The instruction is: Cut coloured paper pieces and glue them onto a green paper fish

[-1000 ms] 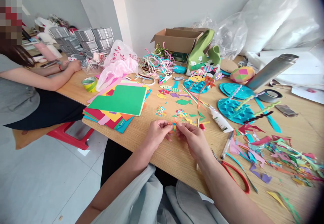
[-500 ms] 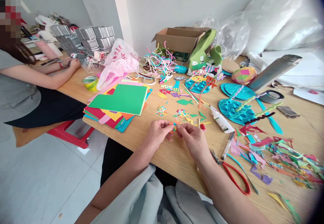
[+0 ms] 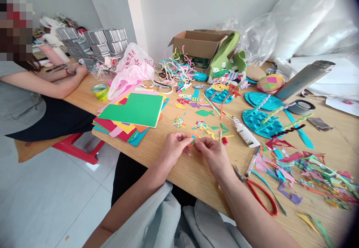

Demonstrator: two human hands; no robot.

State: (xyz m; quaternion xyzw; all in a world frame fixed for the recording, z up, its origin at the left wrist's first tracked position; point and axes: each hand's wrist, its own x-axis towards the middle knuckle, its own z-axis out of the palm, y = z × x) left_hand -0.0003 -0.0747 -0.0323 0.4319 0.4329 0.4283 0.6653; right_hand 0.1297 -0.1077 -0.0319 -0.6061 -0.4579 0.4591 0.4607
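Observation:
My left hand (image 3: 177,146) and my right hand (image 3: 211,152) meet fingertip to fingertip just above the table's near edge. Pinched in my left fingers is a small paper cutout (image 3: 193,137) with orange and blue on it, mostly covered by the fingers. My right thumb and forefinger are pressed together at its right side; what they grip is too small to make out. Two little heaps of coloured paper bits (image 3: 201,125), (image 3: 178,122) lie just beyond my hands. Behind them are several paper fish, among them a green fish (image 3: 204,112).
Coloured paper sheets (image 3: 140,109) are stacked at left. Red-handled scissors (image 3: 260,195), a pen (image 3: 252,162), a glue bottle (image 3: 245,132) and paper scraps (image 3: 314,173) lie at right. Blue discs with pipe cleaners (image 3: 262,122) stand behind. A person (image 3: 42,79) sits at far left.
My fingers have shifted slightly around the small cutout, and less of it shows now. The person at left has leaned a little further into view.

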